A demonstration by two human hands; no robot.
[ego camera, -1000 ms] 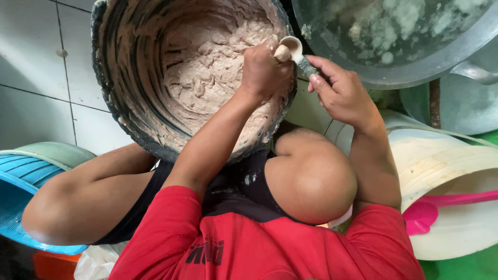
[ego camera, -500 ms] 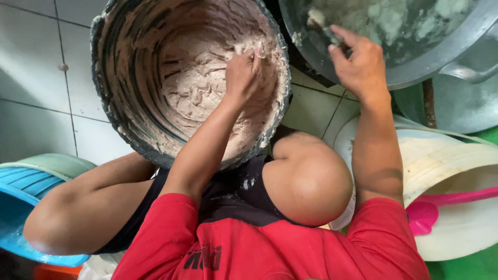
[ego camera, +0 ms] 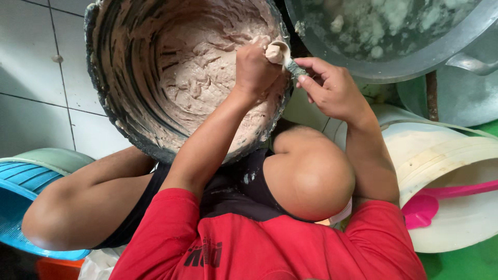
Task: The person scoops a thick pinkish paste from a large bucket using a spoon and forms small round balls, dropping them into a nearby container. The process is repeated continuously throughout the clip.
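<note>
Red fabric of a shirt (ego camera: 270, 249) fills the nearest part of the view, with two bare knees seen just beyond it. At the left knee a blue basket (ego camera: 15, 202) is seen, nested against a pale green basin (ego camera: 57, 158). At the right, a cream plastic bucket (ego camera: 446, 155) is lying on green flooring, and a pink scoop (ego camera: 430, 205) is resting inside it.

Beyond the knees, a large dark tub (ego camera: 104, 103) is held tilted toward the camera, its inner wall smeared with paste. A mass of pale brownish dough (ego camera: 202, 83) is packed in its bottom.

The left hand (ego camera: 257, 65) is placed inside the tub near its right rim, closed around a lump of the dough, with the fingers curled shut on it. The right hand (ego camera: 334, 91) is held just outside the rim, pinched on the handle of a small spoon (ego camera: 282, 54). The bowl of the spoon is loaded with dough and is touching the top of the left fist.

Farther off, at the upper right, a wide metal pan (ego camera: 415, 57) is seen, holding cloudy liquid with pale lumps floating in it. White floor tiles (ego camera: 36, 78) are visible to the left of the tub.
</note>
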